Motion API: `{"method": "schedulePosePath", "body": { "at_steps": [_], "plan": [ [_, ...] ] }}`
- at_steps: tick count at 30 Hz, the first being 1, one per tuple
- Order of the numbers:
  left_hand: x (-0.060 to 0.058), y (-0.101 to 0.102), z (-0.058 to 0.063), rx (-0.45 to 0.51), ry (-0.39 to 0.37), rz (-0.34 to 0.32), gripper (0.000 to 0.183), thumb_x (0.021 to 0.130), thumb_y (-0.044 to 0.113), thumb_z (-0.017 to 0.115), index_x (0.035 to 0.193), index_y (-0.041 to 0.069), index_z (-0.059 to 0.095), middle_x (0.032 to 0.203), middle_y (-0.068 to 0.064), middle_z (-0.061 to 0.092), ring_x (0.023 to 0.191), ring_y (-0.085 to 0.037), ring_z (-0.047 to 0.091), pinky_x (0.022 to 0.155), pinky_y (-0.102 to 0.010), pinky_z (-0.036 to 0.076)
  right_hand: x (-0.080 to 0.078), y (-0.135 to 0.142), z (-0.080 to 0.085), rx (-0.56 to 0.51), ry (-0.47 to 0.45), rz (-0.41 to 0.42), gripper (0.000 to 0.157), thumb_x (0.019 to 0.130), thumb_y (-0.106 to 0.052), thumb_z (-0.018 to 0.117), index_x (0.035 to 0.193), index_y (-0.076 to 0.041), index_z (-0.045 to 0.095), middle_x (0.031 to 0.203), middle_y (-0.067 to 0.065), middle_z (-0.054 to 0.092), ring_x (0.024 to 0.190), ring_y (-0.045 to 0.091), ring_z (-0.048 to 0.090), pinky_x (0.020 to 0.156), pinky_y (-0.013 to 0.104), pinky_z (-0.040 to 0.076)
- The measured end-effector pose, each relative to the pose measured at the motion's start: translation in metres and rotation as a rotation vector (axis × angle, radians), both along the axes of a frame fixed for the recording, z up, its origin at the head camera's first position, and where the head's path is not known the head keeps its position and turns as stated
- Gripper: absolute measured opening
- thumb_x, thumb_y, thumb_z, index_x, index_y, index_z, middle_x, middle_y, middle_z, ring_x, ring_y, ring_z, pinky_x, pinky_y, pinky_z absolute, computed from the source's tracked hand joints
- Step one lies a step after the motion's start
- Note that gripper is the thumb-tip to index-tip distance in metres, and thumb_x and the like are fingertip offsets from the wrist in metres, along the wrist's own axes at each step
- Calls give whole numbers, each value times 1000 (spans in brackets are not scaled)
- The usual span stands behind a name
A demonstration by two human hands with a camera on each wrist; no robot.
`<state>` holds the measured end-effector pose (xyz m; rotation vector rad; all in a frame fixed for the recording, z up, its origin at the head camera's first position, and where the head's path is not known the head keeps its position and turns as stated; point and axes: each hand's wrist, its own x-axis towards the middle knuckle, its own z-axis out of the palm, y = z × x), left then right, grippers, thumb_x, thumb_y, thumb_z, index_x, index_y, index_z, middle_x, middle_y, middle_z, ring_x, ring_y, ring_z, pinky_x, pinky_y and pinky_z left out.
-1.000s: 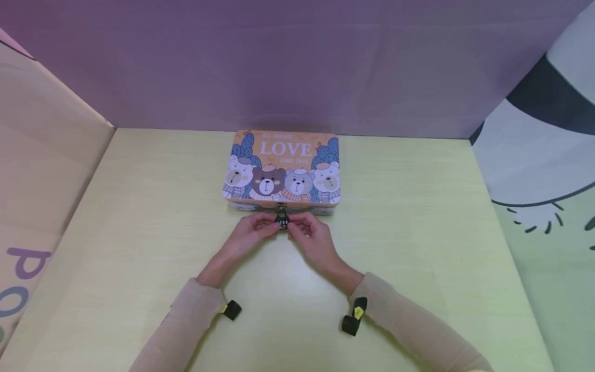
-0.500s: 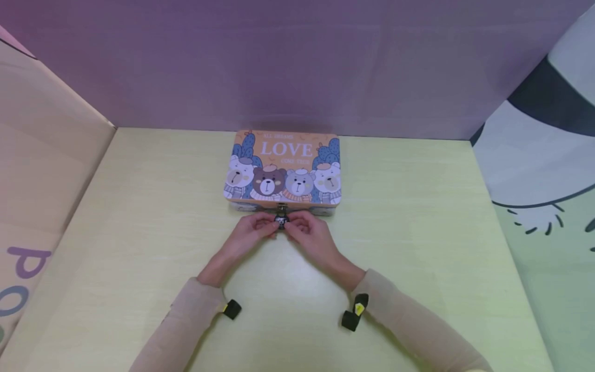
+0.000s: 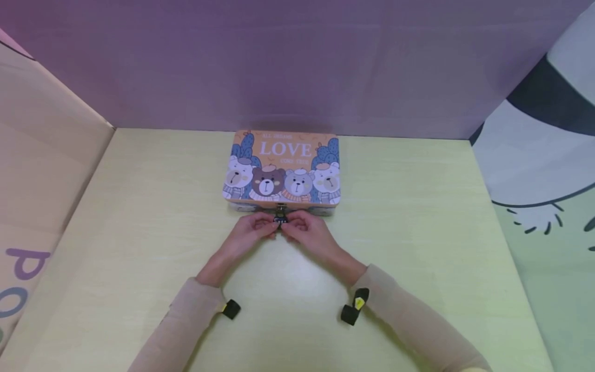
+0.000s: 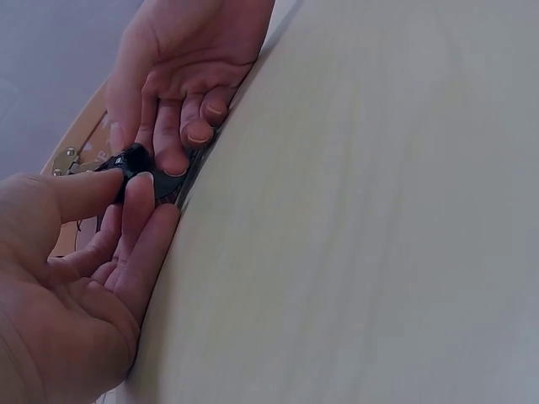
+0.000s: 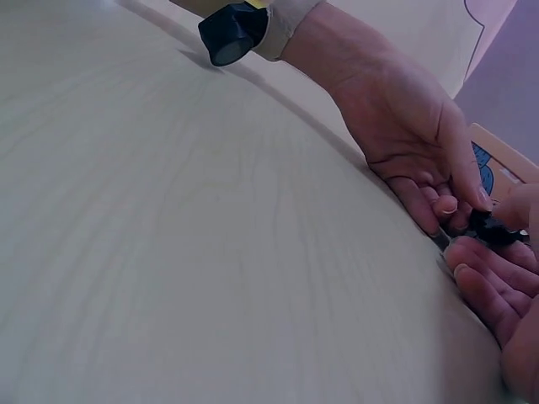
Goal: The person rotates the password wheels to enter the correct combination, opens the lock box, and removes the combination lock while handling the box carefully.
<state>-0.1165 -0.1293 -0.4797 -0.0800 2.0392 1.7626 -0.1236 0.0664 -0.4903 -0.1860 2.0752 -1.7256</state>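
Observation:
A small black padlock with number dials hangs at the metal clasp on the front of a tin box. Orange, with cartoon bears and the word LOVE on its lid, the tin is closed. My left hand pinches the padlock's left side between thumb and fingers. From the other side my right hand pinches it, thumb across the dial face. In the left wrist view the padlock shows between both hands' fingertips. The right wrist view shows the dark padlock partly covered by fingers.
The tin stands on a pale wood-grain table, close to the purple back wall. Printed panels flank the table, the right one with a black-and-white cartoon figure. Black wrist cameras sit at both beige sleeves.
The padlock's face has tilted, so its digits read less plainly. My right thumb has slid inward over it, and the right wrist has shifted slightly forward. Left hand and tin stay put.

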Motion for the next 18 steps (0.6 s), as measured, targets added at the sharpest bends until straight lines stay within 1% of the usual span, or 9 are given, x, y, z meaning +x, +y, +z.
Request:
{"method": "schedulePosePath", "body": {
  "at_steps": [5, 10, 18],
  "plan": [
    [0, -2, -1, 7, 3, -14, 29, 97, 8, 59, 121, -8, 56, 107, -19, 66, 91, -21, 67, 87, -29, 56, -2, -2, 3, 1, -28, 7, 30, 93, -18, 67, 116, -1, 61, 94, 9, 70, 80, 21, 68, 75, 33, 60],
    [-1, -3, -1, 21, -1, -22, 29, 97, 8, 59, 121, -8, 56, 109, -20, 66, 92, -21, 67, 88, -29, 56, -3, -4, 5, 5, -48, 2, 30, 92, -17, 68, 115, 0, 61, 93, 10, 70, 80, 21, 68, 75, 33, 60],
    [-1, -2, -1, 37, 0, -23, 29, 97, 7, 58, 121, -9, 55, 110, -21, 65, 92, -20, 67, 88, -28, 56, -3, -5, 1, 15, -25, -18, 27, 91, -17, 69, 111, 0, 63, 89, 11, 71, 76, 22, 68, 71, 31, 60]
  ]
}}
